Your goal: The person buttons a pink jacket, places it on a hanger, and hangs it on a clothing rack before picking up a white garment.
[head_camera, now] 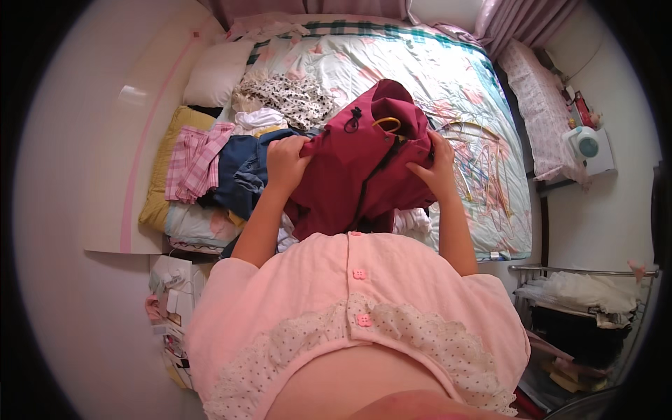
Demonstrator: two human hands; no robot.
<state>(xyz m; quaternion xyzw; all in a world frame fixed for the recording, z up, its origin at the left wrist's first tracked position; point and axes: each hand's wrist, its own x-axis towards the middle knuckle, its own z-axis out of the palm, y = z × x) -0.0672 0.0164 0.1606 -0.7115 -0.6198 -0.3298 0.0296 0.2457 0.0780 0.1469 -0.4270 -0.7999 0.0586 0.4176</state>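
Before my chest I hold up a dark red hooded jacket (pixel 341 163) with a black front zip. My left hand (pixel 286 163) grips the cloth at its left shoulder. On the other side my right hand (pixel 437 167) pinches the jacket with thumb and fingers. The yellow hook of a hanger (pixel 387 124) shows in the neck opening; the rest of that hanger is hidden inside. Just left of the jacket lie dark blue garments (pixel 239 165), and a pink plaid garment (pixel 197 163) rests beyond them.
A bed with a floral quilt (pixel 362 58) spreads ahead. Many loose hangers (pixel 485 163) lie on its right side. A spotted cloth (pixel 294 97), a white pillow (pixel 218 73) and a yellow cushion (pixel 157 194) are at left. A metal rack (pixel 583 270) with folded cloth stands at lower right.
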